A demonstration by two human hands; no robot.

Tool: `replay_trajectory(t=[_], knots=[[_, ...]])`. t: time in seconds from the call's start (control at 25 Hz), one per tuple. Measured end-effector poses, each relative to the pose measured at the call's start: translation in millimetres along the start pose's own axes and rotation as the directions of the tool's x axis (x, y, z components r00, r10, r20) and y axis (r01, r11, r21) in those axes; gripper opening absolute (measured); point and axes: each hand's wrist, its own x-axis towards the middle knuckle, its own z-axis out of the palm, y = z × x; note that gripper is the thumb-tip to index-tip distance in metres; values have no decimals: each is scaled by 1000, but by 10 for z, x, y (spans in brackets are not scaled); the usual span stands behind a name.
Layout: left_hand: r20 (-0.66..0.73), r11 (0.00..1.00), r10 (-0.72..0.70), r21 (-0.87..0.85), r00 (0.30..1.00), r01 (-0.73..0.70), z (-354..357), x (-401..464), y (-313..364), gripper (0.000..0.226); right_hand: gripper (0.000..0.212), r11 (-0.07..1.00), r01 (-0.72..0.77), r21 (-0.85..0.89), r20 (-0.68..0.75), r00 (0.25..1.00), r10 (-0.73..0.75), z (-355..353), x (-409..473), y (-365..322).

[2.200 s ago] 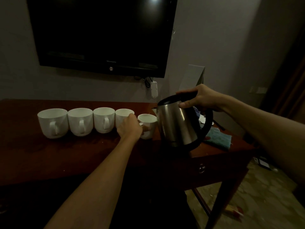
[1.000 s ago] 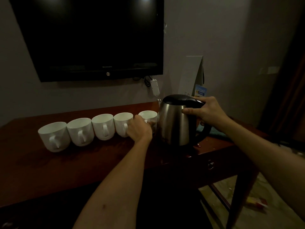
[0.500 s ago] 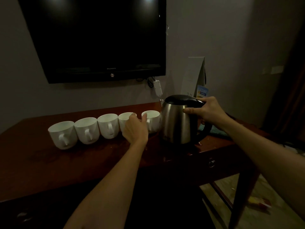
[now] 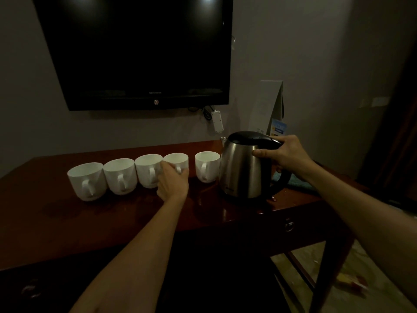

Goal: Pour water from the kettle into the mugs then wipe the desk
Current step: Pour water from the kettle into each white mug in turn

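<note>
Both forearms are bare to the frame's edge; the left hand [image 4: 172,184] and right hand [image 4: 286,154] wear nothing.

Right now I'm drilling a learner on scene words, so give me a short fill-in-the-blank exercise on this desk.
1. ____ white mugs stand in a row on the desk.
2. The right hand grips the handle of the ____.
3. The left hand holds the mug that is ____ from the left.
4. On the wall above the mugs hangs a dark ____.

Missing words: Five; kettle; fourth; television
</note>
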Motion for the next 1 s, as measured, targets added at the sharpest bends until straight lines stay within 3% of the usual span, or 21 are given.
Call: replay_trajectory(t=[0.16,0.4,0.6,0.72,1.0], knots=[[-2,1000,-13,-18,1000,13,-26,91,-51,43,39,1000,-5,-7,11,1000,5,3,-20,-27],[-5,983,97,157,995,-95,-155,44,-109,73,37,999,-35,30,37,999,34,5,-62,-95],[35,964,147,219,989,-151,-267,-1,-189,59,41,995,-72,64,63,996,68,-39,-138,-152],[119,965,153,198,981,-174,-330,2,-174,49,40,994,-90,64,118,990,82,-104,-164,-228],[313,951,202,163,928,-262,-510,-64,-134,62,27,996,-62,-64,236,969,76,-156,-168,-480]])
